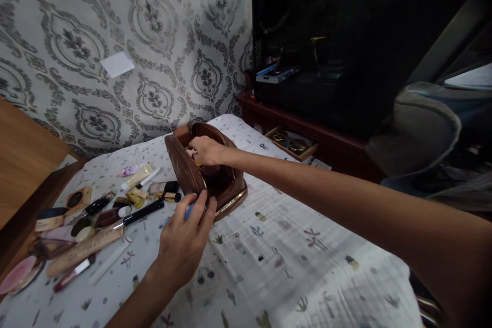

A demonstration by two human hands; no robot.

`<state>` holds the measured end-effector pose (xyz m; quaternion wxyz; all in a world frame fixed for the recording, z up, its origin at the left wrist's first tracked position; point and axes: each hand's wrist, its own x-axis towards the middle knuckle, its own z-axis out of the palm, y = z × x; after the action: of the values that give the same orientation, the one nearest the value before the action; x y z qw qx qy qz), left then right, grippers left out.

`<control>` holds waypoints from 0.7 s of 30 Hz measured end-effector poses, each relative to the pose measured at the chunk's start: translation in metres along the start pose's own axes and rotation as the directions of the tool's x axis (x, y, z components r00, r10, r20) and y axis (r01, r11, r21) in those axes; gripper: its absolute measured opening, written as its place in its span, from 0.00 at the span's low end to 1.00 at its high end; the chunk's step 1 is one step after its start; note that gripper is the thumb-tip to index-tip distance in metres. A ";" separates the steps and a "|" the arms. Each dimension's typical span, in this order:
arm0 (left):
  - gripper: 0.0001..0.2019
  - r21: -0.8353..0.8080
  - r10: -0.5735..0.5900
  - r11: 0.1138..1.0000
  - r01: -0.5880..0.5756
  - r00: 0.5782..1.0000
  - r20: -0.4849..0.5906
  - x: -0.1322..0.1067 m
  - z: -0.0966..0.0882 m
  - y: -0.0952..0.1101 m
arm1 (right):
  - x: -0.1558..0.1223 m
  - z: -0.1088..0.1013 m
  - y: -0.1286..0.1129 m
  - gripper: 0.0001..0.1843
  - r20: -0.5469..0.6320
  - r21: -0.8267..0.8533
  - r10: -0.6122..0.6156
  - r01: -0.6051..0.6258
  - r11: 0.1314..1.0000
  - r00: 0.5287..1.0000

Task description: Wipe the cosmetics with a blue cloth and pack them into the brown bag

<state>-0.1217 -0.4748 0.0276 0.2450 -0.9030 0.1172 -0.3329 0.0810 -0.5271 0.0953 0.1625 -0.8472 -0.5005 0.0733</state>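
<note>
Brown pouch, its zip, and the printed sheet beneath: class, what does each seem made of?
Brown pouch: leather or imitation, smooth with a dull sheen. Zip: gold-toned metal, likely, glinting along the edge. Printed sheet: soft woven cloth, matte, wrinkled, with small plant motifs.

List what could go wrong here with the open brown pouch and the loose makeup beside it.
1. The brown pouch stands open on soft cloth, gripped at its rim by the right hand; if that grip slips, it may tip or fold shut.
2. The left hand pinches a small blue item at the zip edge; it might miss the opening and drop.
3. The scattered cosmetics lie close to the left forearm, which could sweep them away.
</note>
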 end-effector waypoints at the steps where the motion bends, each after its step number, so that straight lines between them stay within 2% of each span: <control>1: 0.21 -0.003 -0.001 1.000 0.001 1.000 0.002 0.000 0.000 0.000 | -0.003 -0.007 -0.001 0.17 -0.046 0.027 0.000 0.002 1.000 0.999; 3: 0.21 -0.007 -0.002 1.000 0.002 1.000 0.002 0.000 0.000 0.000 | -0.011 -0.017 -0.002 0.20 -0.169 0.105 -0.017 0.035 0.994 0.985; 6: 0.21 -0.010 -0.002 1.000 0.002 1.000 -0.014 0.000 0.001 0.000 | -0.028 -0.025 0.004 0.20 -0.359 0.162 -0.041 0.105 0.981 0.932; 9: 0.22 -0.022 -0.002 1.000 0.001 1.000 -0.029 0.000 0.001 0.000 | -0.043 -0.021 0.018 0.16 -0.482 0.037 -0.064 0.093 0.995 0.874; 12: 0.22 -0.037 0.001 0.999 -0.003 0.999 -0.035 0.000 0.001 -0.001 | -0.052 -0.009 0.027 0.14 -0.523 -0.085 -0.119 0.087 0.993 0.844; 14: 0.22 -0.036 0.003 0.999 -0.004 0.999 -0.036 0.001 0.001 -0.001 | -0.054 -0.002 0.024 0.13 -0.486 -0.120 -0.191 0.152 0.981 0.853; 16: 0.21 -0.032 0.003 0.999 -0.005 0.999 -0.042 0.001 0.002 -0.001 | -0.052 0.004 0.014 0.15 -0.370 -0.095 -0.222 0.200 0.975 0.902; 17: 0.20 -0.029 0.004 1.000 -0.005 0.999 -0.044 0.001 0.002 -0.001 | -0.050 0.007 0.008 0.17 -0.278 -0.060 -0.188 0.178 0.982 0.942; 19: 0.19 -0.026 0.004 1.000 -0.005 0.999 -0.046 0.001 0.002 -0.001 | -0.043 0.012 -0.003 0.23 -0.078 -0.004 -0.034 0.034 0.999 0.996; 21: 0.18 -0.018 0.004 1.000 -0.005 0.999 -0.041 0.001 0.002 0.000 | -0.035 0.016 -0.011 0.26 0.056 -0.004 0.115 -0.115 0.993 0.992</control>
<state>-0.1199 -0.4739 0.0268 0.2353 -0.8979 0.1272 -0.3496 0.0506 -0.5493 0.0825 0.1435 -0.8722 -0.4554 0.1059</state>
